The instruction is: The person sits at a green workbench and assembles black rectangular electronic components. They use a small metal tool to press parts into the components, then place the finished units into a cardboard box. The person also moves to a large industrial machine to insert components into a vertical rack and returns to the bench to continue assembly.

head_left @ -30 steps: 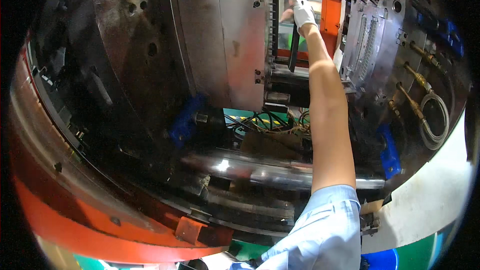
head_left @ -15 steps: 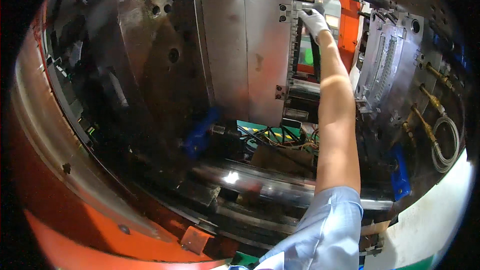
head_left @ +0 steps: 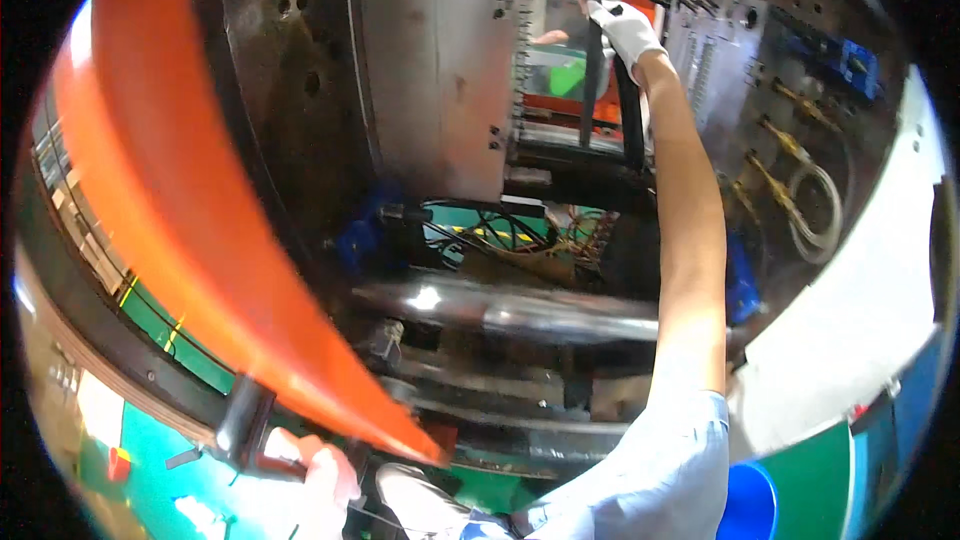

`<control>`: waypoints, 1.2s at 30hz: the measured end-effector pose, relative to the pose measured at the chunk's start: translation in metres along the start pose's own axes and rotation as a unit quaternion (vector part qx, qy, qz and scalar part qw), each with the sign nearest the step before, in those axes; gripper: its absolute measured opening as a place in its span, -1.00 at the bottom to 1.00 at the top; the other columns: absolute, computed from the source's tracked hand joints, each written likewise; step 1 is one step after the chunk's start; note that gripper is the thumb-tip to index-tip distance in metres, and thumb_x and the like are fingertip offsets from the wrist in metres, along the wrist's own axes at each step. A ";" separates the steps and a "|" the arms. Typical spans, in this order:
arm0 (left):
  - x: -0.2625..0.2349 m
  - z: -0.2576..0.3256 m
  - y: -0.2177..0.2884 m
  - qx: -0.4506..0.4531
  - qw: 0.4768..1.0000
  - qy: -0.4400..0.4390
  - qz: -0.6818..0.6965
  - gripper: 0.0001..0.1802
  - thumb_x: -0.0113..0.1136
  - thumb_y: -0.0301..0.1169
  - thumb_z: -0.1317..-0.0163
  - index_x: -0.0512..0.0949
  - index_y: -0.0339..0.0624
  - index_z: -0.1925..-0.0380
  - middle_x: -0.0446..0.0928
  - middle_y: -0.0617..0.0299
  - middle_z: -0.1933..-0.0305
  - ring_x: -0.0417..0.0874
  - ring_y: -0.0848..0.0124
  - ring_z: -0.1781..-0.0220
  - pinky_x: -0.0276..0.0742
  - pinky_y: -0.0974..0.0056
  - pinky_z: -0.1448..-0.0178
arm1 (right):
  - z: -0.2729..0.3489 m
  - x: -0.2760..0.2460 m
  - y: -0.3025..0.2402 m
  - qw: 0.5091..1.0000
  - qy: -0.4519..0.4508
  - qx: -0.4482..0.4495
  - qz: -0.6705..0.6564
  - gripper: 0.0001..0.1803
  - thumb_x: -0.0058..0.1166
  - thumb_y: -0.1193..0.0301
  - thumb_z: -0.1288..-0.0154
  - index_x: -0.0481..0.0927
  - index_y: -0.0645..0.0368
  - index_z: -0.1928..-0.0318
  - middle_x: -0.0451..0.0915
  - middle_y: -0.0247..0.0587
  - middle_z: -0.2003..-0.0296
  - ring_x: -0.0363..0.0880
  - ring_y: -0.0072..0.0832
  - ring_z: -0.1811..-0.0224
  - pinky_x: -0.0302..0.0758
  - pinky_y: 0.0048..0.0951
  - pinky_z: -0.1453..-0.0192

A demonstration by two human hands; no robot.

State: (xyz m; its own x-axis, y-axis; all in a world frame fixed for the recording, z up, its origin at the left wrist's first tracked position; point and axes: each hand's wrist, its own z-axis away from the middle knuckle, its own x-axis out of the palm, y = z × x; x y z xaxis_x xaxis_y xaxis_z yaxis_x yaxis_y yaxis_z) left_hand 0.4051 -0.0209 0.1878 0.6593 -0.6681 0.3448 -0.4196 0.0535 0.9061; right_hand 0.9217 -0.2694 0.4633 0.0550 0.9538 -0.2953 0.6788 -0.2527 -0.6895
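Observation:
My right hand (head_left: 628, 36), in a white glove, reaches between the two metal mould halves. Its fingers are closed on long black strips (head_left: 629, 115) that hang down below it. To its left is the smooth face of the left mould half (head_left: 465, 70); at its right stands the other mould half (head_left: 712, 65) with a ribbed centre. Low at the left, my left hand (head_left: 325, 475) is at the black handle (head_left: 245, 423) of an orange machine door (head_left: 230, 270). Its fingers seem wrapped round the handle, though bright light washes them out.
A thick shiny bar (head_left: 520, 312) crosses below the moulds, and cables (head_left: 510, 230) show beyond it. Brass fittings with a looped hose (head_left: 825, 220) stick out at the right. A blue bin (head_left: 750, 500) stands on the green floor. Someone's arm (head_left: 550, 37) shows behind the machine.
The orange door has come into view from the left, with my left hand at its handle. My right hand has drawn away from the left mould half, with the black strips now hanging clear.

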 end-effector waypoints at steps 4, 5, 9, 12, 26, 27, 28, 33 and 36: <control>0.000 0.020 0.004 0.007 0.990 -0.116 0.085 -0.70 0.14 -0.25 -0.42 0.43 -0.29 0.13 0.47 0.25 0.51 0.44 0.46 0.64 0.36 0.39 0.54 | 0.081 -0.048 -0.074 1.000 0.016 -0.011 -0.013 -0.59 0.27 0.06 -0.39 0.67 0.18 0.08 0.53 -0.45 0.52 0.44 -0.65 0.54 0.34 -0.50 0.48; 0.004 0.026 0.006 0.006 0.980 -0.162 0.115 -0.70 0.14 -0.24 -0.42 0.43 -0.30 0.13 0.48 0.25 0.51 0.44 0.46 0.64 0.37 0.39 0.54 | 0.110 -0.057 -0.098 0.998 0.054 -0.026 -0.009 -0.57 0.28 0.06 -0.39 0.66 0.19 0.05 0.53 -0.45 0.52 0.43 -0.66 0.54 0.34 -0.50 0.48; 0.041 0.054 0.019 -0.024 0.954 -0.285 0.088 -0.49 0.08 0.07 -0.44 0.42 -0.21 0.37 0.43 0.27 0.62 0.41 0.48 0.69 0.30 0.37 0.62 | 0.258 -0.120 -0.197 0.989 0.139 -0.043 0.015 -0.55 0.24 0.11 -0.43 0.64 0.22 -0.08 0.47 -0.49 0.48 0.35 -0.71 0.53 0.31 -0.56 0.49; 0.061 0.082 0.015 0.020 0.950 -0.305 -0.062 -0.52 0.07 0.03 -0.48 0.47 -0.21 0.32 0.44 0.28 0.62 0.43 0.51 0.66 0.30 0.38 0.56 | 0.371 -0.152 -0.246 0.972 0.231 -0.042 0.011 -0.58 0.22 0.23 -0.46 0.62 0.26 -0.16 0.55 -0.43 0.44 0.32 -0.73 0.58 0.29 -0.61 0.54; 0.223 0.202 0.008 -0.188 0.705 -0.682 0.057 -0.50 -0.29 -0.05 -0.65 0.40 -0.31 -0.06 0.65 0.19 -0.04 0.36 0.59 0.46 0.34 0.41 0.38 | 0.578 -0.244 -0.296 0.938 0.309 -0.005 0.158 -0.26 0.01 0.01 -0.54 0.31 0.41 -0.40 0.57 -0.01 -0.13 0.43 -0.73 0.50 0.32 -0.73 0.54; 0.228 0.203 0.006 -0.169 0.686 -0.706 0.047 -0.45 -0.32 -0.04 -0.65 0.40 -0.34 -0.15 0.63 0.17 -0.12 0.38 0.58 0.43 0.38 0.39 0.35 | 0.580 -0.245 -0.289 0.941 0.301 -0.015 0.152 -0.23 0.01 -0.02 -0.54 0.30 0.43 -0.40 0.58 0.00 -0.10 0.41 -0.74 0.53 0.28 -0.74 0.57; 0.234 0.209 0.000 -0.153 0.663 -0.731 0.040 -0.39 -0.35 -0.02 -0.65 0.39 -0.37 -0.25 0.62 0.16 -0.20 0.40 0.58 0.41 0.41 0.36 0.31 | 0.584 -0.247 -0.282 0.945 0.292 -0.024 0.148 -0.20 0.00 -0.05 -0.53 0.30 0.44 -0.40 0.59 0.01 -0.07 0.38 -0.75 0.56 0.24 -0.76 0.61; 0.243 0.222 0.017 -0.062 0.705 -0.706 0.017 -0.49 -0.21 -0.05 -0.61 0.44 -0.30 -0.13 0.59 -0.08 0.00 0.60 0.14 0.29 0.49 0.11 0.04 | 0.608 -0.274 -0.279 0.961 0.175 0.018 0.214 -0.19 -0.12 -0.11 -0.56 0.29 0.41 -0.41 0.49 -0.09 -0.14 0.49 -0.37 -0.16 0.46 -0.32 -0.30; 0.248 0.225 0.006 0.127 0.748 -0.648 -0.060 -0.59 -0.08 -0.07 -0.55 0.44 -0.25 0.07 0.57 -0.15 0.17 0.66 -0.07 0.22 0.52 -0.05 0.06 | 0.581 -0.199 -0.271 0.970 0.172 -0.080 0.153 -0.30 -0.01 -0.03 -0.49 0.45 0.55 -0.06 0.53 0.34 0.04 0.58 0.17 -0.01 0.57 0.14 -0.13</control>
State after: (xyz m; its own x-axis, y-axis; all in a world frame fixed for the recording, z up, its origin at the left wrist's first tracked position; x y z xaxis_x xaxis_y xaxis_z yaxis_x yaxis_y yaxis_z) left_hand 0.4254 -0.3534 0.2231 -0.3885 -0.8238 -0.4128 -0.6199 -0.0977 0.7786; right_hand 0.3015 -0.4847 0.3244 0.4938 0.8432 -0.2124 0.6958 -0.5297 -0.4851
